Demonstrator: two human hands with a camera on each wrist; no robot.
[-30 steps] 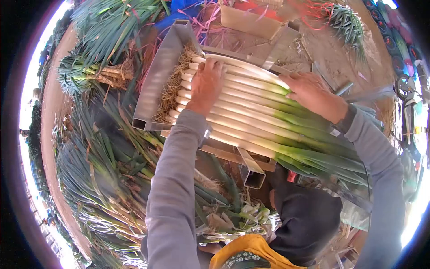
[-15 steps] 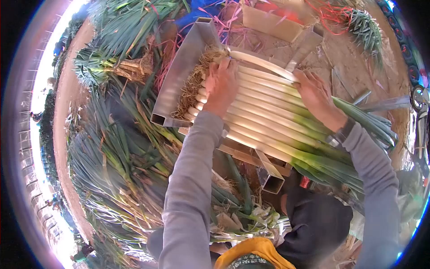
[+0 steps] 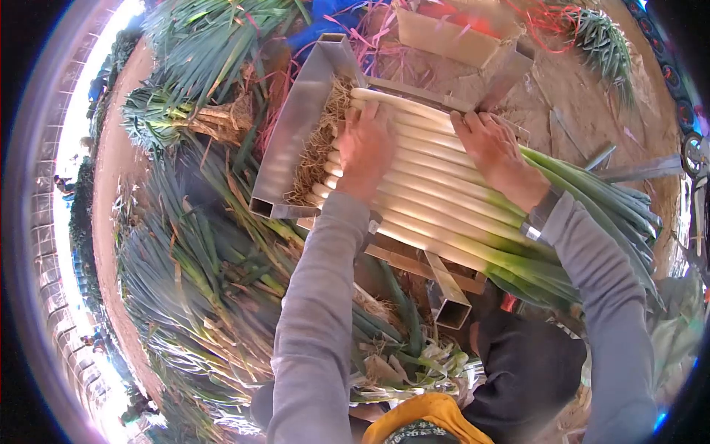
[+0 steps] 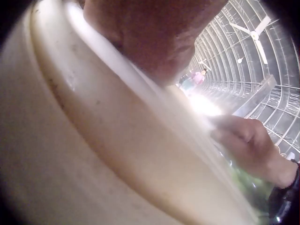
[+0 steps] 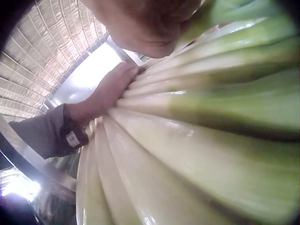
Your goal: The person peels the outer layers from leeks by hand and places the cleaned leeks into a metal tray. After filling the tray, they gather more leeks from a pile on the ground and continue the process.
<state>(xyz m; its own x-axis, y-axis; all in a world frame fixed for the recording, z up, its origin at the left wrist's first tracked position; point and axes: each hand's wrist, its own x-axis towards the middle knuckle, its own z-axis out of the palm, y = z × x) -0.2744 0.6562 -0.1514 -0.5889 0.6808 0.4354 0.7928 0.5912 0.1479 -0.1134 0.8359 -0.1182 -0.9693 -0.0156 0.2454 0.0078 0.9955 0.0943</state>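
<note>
A row of leeks [image 3: 433,196] is lying side by side on a metal rack [image 3: 292,140], the roots [image 3: 314,166] pointing toward the rack's raised end and the green leaves [image 3: 599,189] spreading out past the other end. The left hand [image 3: 366,152] is resting across the white stems near the roots, its fingers lying close together over the far side of the row and not closing round any one stem. The right hand [image 3: 503,159] is touching the far edge of the row, farther along toward the green part; its fingers are bending over the outermost stems, but whether they are pinching one cannot be told. The two hands are staying apart, with white stems showing between them.

A square metal tube [image 3: 450,307] is sticking out from under the near side of the rack. A large heap of leafy leeks [image 3: 192,274] is lying on the left, and a cardboard box [image 3: 447,41] is sitting on the ground beyond the rack. Overhead, a ceiling fan [image 4: 254,35] is showing in the left wrist view.
</note>
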